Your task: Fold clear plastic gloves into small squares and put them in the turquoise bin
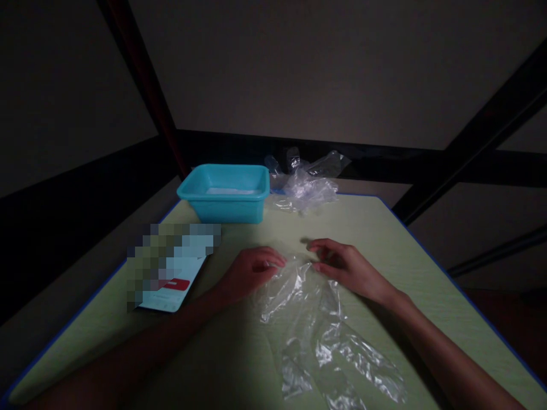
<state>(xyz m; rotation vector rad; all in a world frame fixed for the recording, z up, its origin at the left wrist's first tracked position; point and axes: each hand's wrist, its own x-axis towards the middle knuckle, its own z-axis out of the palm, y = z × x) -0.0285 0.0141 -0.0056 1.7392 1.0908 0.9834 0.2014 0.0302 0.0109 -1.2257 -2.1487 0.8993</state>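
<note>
dim indoor rm, tbl (380,228), wall (299,74)

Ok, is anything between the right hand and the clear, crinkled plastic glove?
Nothing visible. The right hand is at the far edge of the clear, crinkled plastic glove; whether they touch is unclear.

Two bare hands (248,274), slender fingers (328,245), slim wrists (394,297), bare forearms (448,341)
</note>
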